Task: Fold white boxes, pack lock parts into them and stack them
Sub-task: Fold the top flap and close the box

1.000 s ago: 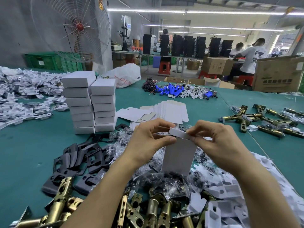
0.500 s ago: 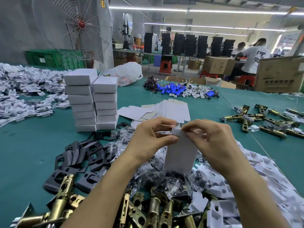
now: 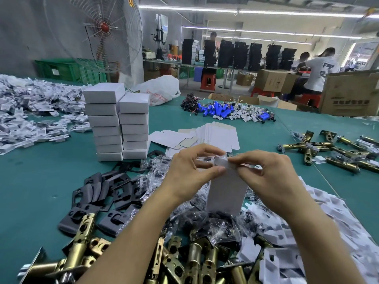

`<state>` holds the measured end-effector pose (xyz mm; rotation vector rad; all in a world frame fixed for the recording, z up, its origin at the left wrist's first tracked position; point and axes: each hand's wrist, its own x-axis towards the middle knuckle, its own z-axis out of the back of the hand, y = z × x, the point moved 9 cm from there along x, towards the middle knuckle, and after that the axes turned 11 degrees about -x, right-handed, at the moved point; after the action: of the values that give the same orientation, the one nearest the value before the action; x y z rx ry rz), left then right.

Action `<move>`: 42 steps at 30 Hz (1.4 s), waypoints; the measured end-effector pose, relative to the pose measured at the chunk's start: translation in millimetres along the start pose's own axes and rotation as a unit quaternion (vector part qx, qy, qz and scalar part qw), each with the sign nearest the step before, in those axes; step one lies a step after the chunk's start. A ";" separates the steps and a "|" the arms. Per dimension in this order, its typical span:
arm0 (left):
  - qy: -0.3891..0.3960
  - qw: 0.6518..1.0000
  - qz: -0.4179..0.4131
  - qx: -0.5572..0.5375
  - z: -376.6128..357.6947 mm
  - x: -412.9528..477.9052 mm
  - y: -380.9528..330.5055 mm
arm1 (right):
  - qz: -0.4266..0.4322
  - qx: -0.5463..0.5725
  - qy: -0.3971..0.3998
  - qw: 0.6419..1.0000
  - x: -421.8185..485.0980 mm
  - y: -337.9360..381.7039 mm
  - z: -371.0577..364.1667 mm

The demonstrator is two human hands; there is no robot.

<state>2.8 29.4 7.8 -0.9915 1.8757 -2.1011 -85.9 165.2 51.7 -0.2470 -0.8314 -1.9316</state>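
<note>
Stacks of closed white boxes (image 3: pixel 120 121) stand well left of my fingers. I see my left hand (image 3: pixel 190 171) pinching the top flap of the upright white box (image 3: pixel 225 193) between thumb and curled fingers; my right hand (image 3: pixel 268 177) pinches the same flap from the other side.

Left hand (image 3: pixel 190 171), left of the white box (image 3: pixel 225 193), and right hand (image 3: pixel 268 177), right of it: both were bare. The left thumb (image 3: pixel 217 171), beside the box, showed a short, plain nail. The left forearm (image 3: pixel 133 232) and right forearm (image 3: pixel 320 242), below the box, were bare as far as they showed.
</note>
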 end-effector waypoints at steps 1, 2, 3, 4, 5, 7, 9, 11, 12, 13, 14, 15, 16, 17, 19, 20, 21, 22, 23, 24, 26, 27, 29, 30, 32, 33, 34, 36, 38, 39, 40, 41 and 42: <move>-0.002 1.000 -0.008 -0.001 -0.2 0.4 -0.9 | -0.003 0.007 0.006 1.000 -0.1 -1.0 -0.7; -0.005 1.000 -0.013 -0.007 -0.4 0.7 -1.6 | -0.005 0.016 0.006 1.000 -0.2 -1.3 -0.8; -0.007 1.000 -0.015 -0.015 -0.5 0.9 -1.9 | -0.005 0.025 0.001 1.000 -0.3 -1.0 -0.3; -0.009 1.000 -0.017 -0.021 -0.1 1.0 -2.1 | -0.005 0.031 -0.006 0.999 -0.4 -0.6 0.2; -0.011 0.999 -0.016 -0.026 0.8 1.4 -1.5 | -0.005 0.033 -0.013 0.999 -0.5 -0.4 0.5; -0.015 0.999 -0.008 -0.033 3.4 2.0 1.4 | -0.003 0.030 -0.017 0.999 -0.9 -0.5 0.3; -0.016 1.000 0.007 -0.019 4.9 2.0 4.9 | -0.001 0.025 -0.020 0.999 -0.5 -1.0 0.8; -0.015 0.999 0.015 0.028 4.1 0.7 6.5 | 0.002 0.028 -0.021 0.999 0.2 -1.5 1.5; -0.012 0.998 0.012 0.052 2.2 -0.3 6.2 | 0.003 0.034 -0.019 0.999 0.3 -1.7 1.6; -0.003 0.998 0.010 0.070 -1.5 -1.2 6.2 | 0.003 0.041 -0.016 0.999 0.4 -1.9 1.6; 0.011 0.997 0.013 0.082 -6.2 -2.1 7.5 | 0.004 0.047 -0.013 0.999 0.5 -1.9 1.5; 0.026 0.995 0.021 0.094 -11.1 -3.1 10.6 | 0.006 0.050 -0.011 0.999 0.3 -1.4 1.3; 0.039 0.993 0.030 0.109 -15.3 -4.0 14.4 | 0.010 0.053 -0.008 0.999 0.3 -0.1 1.0; 0.051 0.990 0.037 0.126 -18.4 -4.1 17.6 | 0.016 0.058 -0.006 0.998 0.1 1.4 0.9; 0.059 0.986 0.039 0.149 -20.1 -2.6 19.9 | 0.023 0.072 0.001 0.997 0.4 3.6 0.4; 0.059 0.986 0.040 0.151 -19.3 -1.7 20.2 | 0.024 0.080 0.006 0.997 0.6 3.8 0.0; 0.060 0.986 0.043 0.150 -18.6 -0.8 20.7 | 0.024 0.086 0.008 0.996 0.9 3.4 0.0; 0.062 0.986 0.046 0.147 -18.2 -0.1 21.2 | 0.024 0.093 0.010 0.995 1.2 2.4 0.3; 0.066 0.986 0.048 0.144 -18.0 0.4 21.9 | 0.023 0.099 0.011 0.995 1.5 1.2 0.7; 0.069 0.987 0.050 0.139 -17.7 0.6 22.6 | 0.023 0.102 0.011 0.994 1.3 1.0 1.1; 0.070 0.988 0.050 0.128 -17.0 0.8 22.6 | 0.034 0.095 0.013 0.995 0.8 5.0 0.8; 0.073 0.989 0.049 0.123 -17.3 0.8 22.2 | 0.045 0.083 0.015 0.995 0.4 8.7 -0.5; 0.083 0.990 0.049 0.101 -18.8 0.8 21.5 | 0.068 0.047 0.019 0.996 -0.2 16.7 -3.6; 0.088 0.991 0.050 0.088 -19.1 0.5 21.1 | 0.074 0.034 0.020 0.996 -0.4 19.1 -5.0; 0.096 0.991 0.051 0.072 -19.5 0.7 20.7 | 0.078 0.025 0.020 0.996 -0.3 20.7 -6.2; 0.098 0.992 0.051 0.068 -19.4 0.6 20.9 | 0.079 0.025 0.018 0.996 -0.5 20.5 -5.9; 0.097 0.992 0.052 0.067 -19.0 0.7 20.7 | 0.080 0.027 0.017 0.996 -0.6 20.4 -5.6; 0.095 0.992 0.054 0.069 -17.9 0.8 20.6 | 0.078 0.029 0.017 0.996 -0.4 18.9 -5.8; 0.095 0.992 0.056 0.069 -17.8 0.9 21.0 | 0.069 0.029 0.023 0.997 0.6 15.0 -6.5; 0.096 0.991 0.056 0.069 -18.1 0.6 21.1 | 0.065 0.034 0.028 0.997 1.0 13.2 -6.6; 0.098 0.991 0.057 0.069 -18.2 -0.1 21.6 | 0.060 0.042 0.035 0.997 1.0 11.7 -6.7; 0.099 0.991 0.057 0.069 -18.0 -0.6 21.9 | 0.055 0.049 0.040 0.996 1.0 10.3 -6.9; 0.099 0.991 0.057 0.069 -17.7 -1.4 21.8 | 0.051 0.055 0.044 0.996 1.0 8.9 -7.0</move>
<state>-12.8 40.3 -13.0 -0.6515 1.7941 -2.2957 -77.7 157.4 50.9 -0.1348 -0.8469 -1.7833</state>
